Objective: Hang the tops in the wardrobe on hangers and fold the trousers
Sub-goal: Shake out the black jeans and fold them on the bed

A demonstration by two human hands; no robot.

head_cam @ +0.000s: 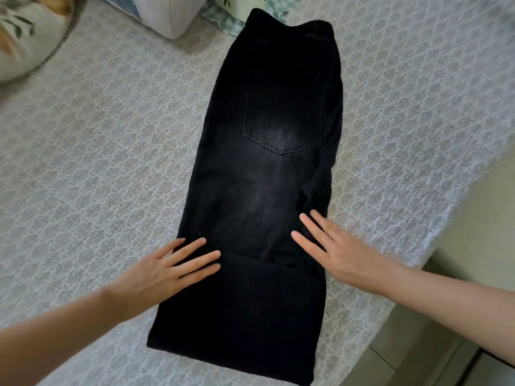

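So the black trousers (259,190) are laid out lengthwise on the patterned bedspread (97,162), waistband at the far end by the pillows (167,15), back pocket (281,118) facing up. They're already folded leg over leg, and it looks like the leg ends have been brought up over the near part, since there's an edge running across right between the two hands. Hard to be sure though, the fabric is so dark the layers kind of blur together.

The left hand (167,268) lies flat on the left edge with fingers straight and a bit spread, pressing, not gripping. The right hand (334,252) does the same on the right side, fingers splayed flat, just below a bunched bit of cloth (315,190) sticking out at the crotch.

For this step the trick is probably smoothing outward from the middle so no air or wrinkles get trapped, and tucking that bunched bit in before the next fold. Otherwise the stack ends up lumpy on one side. Keep the side edges lined up too.
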